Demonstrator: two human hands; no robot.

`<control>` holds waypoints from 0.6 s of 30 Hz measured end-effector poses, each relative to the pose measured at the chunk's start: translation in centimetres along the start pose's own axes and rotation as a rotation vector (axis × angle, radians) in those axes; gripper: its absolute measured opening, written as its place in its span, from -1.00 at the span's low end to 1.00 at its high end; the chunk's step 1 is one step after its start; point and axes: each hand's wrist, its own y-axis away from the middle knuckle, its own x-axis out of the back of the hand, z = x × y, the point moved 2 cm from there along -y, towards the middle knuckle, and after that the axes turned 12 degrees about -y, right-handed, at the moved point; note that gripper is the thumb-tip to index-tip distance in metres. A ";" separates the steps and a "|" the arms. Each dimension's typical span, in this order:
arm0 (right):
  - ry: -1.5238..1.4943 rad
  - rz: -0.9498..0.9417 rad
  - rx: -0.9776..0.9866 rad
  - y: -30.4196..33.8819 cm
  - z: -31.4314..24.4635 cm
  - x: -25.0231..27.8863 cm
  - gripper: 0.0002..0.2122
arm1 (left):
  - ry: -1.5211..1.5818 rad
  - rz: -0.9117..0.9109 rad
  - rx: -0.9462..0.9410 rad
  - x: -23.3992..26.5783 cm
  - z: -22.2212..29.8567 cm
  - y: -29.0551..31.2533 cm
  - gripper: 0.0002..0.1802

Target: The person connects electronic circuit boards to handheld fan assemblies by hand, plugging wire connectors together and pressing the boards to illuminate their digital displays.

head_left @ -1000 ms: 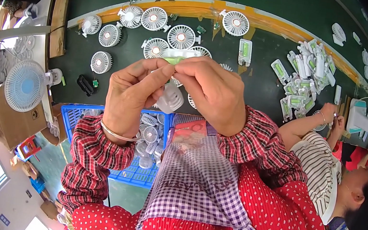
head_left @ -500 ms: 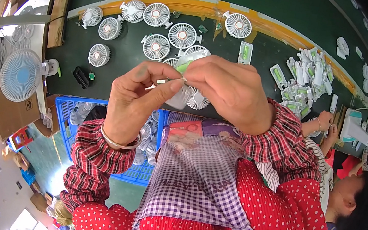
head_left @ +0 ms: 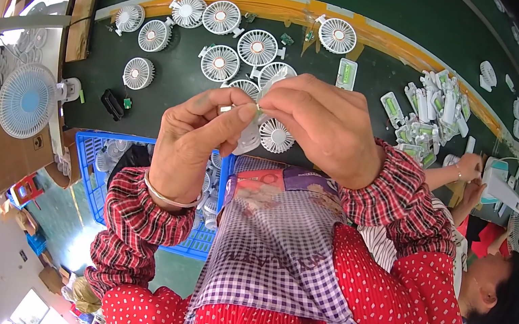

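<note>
We found the left hand (head_left: 196, 131) with thumb and forefinger pinched, tips touching or nearly touching those of the right hand (head_left: 327, 129), likewise pinched. Both gripped a white part (head_left: 248, 140), which showed below the fingertips over the table's near edge; the detail in the pinch was too small for us to make out.

Taking the fingertips as clock centre, we logged fans (head_left: 220, 63) on the green table (head_left: 184, 60) from ten to twelve, the nearest partly hidden by the hands. Another fan (head_left: 276, 137) lay at five, just beside the part. At nine: a black piece (head_left: 112, 104) next to a green board (head_left: 127, 103), and farther out a large fan (head_left: 27, 101) before a carton (head_left: 8, 144). At two we recorded a heap of cases (head_left: 435, 105), one case (head_left: 347, 74) apart at one. A blue basket (head_left: 193, 248) stood at seven, the left sleeve (head_left: 148, 212) blocking some of it. A co-worker's hand (head_left: 469, 167) worked at four.
</note>
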 end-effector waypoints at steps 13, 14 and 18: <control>-0.074 -0.081 -0.143 -0.4 -1.2 1.9 -0.84 | 0.000 -0.104 -0.136 -0.4 0.8 1.0 -0.77; -0.072 -0.081 -0.146 -0.4 -1.3 2.1 -0.84 | 0.001 -0.107 -0.135 -0.3 0.7 1.1 -0.77; -0.031 -0.165 -0.082 -0.4 -1.8 2.4 -0.83 | -0.120 -0.093 -0.254 -0.1 0.9 1.4 -0.73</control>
